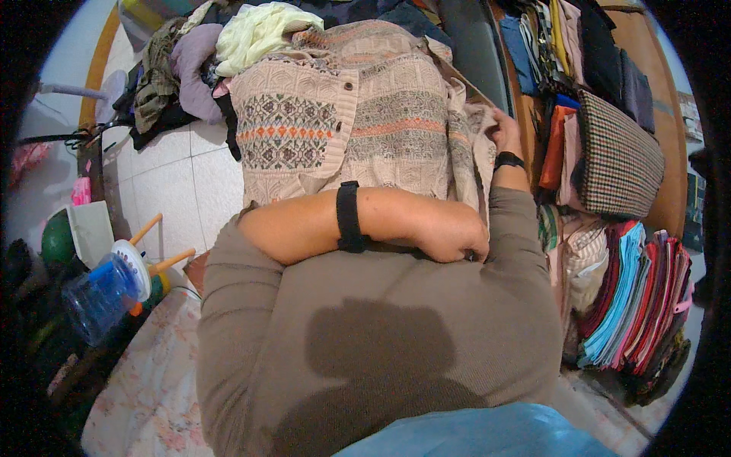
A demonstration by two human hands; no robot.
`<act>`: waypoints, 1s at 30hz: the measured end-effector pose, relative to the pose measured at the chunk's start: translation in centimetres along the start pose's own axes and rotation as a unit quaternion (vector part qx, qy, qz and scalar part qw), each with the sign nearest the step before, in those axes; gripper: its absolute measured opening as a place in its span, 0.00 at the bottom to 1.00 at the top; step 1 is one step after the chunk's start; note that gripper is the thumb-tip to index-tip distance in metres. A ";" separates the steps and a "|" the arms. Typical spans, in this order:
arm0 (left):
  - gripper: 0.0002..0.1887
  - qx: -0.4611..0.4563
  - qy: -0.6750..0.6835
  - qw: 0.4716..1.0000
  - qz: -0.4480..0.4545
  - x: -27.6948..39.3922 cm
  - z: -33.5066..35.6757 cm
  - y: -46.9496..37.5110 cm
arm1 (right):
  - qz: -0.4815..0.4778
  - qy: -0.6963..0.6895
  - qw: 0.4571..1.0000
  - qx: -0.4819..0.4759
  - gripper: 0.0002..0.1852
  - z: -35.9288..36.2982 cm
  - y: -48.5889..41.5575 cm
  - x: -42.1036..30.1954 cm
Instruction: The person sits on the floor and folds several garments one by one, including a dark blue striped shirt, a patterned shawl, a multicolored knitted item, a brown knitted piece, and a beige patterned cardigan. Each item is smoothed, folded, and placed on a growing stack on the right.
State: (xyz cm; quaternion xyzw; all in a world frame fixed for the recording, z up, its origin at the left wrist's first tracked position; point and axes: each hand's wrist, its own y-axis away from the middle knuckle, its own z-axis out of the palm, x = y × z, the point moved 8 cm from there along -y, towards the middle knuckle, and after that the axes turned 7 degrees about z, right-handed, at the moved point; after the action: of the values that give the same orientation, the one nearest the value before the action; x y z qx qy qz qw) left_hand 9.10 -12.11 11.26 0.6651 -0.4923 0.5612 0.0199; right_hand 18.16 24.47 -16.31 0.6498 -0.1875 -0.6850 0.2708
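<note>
A beige patterned knit cardigan (394, 120) lies spread in front of me, with dark buttons down its front placket and orange and dark bands across it. At its right side, my right hand (505, 130) grips the bunched knit edge. My left forearm crosses over the cardigan's lower part. My left hand (457, 235) is curled at the lower right, close to my body; its fingertips are mostly hidden, so whether they hold the hem cannot be told. Both wrists wear black bands.
Pale yellow cloth (262, 34), a lilac garment (197, 71) and dark clothes are heaped at the far left. Folded clothes, including a houndstooth piece (619, 154) and a striped-edge stack (634, 303), stand along the right. A clear blue plastic container (103, 297) is at left, near wooden legs.
</note>
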 end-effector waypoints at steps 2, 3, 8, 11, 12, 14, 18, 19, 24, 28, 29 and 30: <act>0.14 -0.012 0.011 1.000 -0.006 -0.3 0.4 0.0 | -0.077 0.024 0.996 0.031 0.10 0.2 2.0 -3.6; 0.13 -0.016 0.018 1.000 -0.010 -0.5 0.6 0.0 | -0.142 0.068 0.986 0.046 0.10 0.5 3.6 -7.2; 0.13 -0.036 0.017 0.999 -0.031 -1.2 1.2 -0.1 | -0.128 -0.042 0.979 -0.152 0.14 10.9 9.6 -18.0; 0.13 -0.017 0.022 1.000 -0.013 -0.9 0.6 0.3 | -0.200 0.022 0.950 -0.240 0.15 19.1 13.5 -22.2; 0.13 -0.003 0.027 1.000 0.000 -0.7 0.1 0.5 | -0.227 0.059 0.935 -0.266 0.15 22.1 14.6 -22.7; 0.14 0.024 0.025 0.999 0.004 -0.2 -1.1 1.9 | -0.279 0.164 0.895 -0.306 0.16 28.6 16.0 -21.4; 0.15 0.095 0.085 0.992 -0.025 1.1 -4.0 7.3 | -0.344 0.470 0.739 -0.339 0.18 39.5 16.7 -9.7; 0.14 0.112 0.158 0.977 -0.089 0.8 -4.0 9.2 | -0.353 0.543 0.688 -0.326 0.19 40.8 16.4 -6.0; 0.15 0.260 0.440 0.808 -0.292 -0.1 -2.4 17.3 | -0.402 0.717 0.502 -0.269 0.18 38.9 16.4 3.9; 0.14 0.317 0.413 0.795 -0.310 0.0 -2.9 18.7 | -0.398 0.590 0.639 -0.293 0.14 35.5 17.3 -1.8; 0.13 0.309 0.404 0.817 -0.273 0.6 -3.4 18.2 | -0.372 0.582 0.664 -0.287 0.14 34.1 17.3 -2.8; 0.11 0.304 0.385 0.833 -0.257 1.0 -3.8 17.8 | -0.390 0.533 0.696 -0.281 0.15 32.7 17.9 -3.9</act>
State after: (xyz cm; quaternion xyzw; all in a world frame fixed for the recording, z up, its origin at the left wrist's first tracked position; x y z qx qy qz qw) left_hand -5.83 -19.75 4.02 0.4703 -0.0607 0.8679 0.1478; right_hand -11.99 9.70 0.43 0.8145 0.4601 -0.2884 0.2044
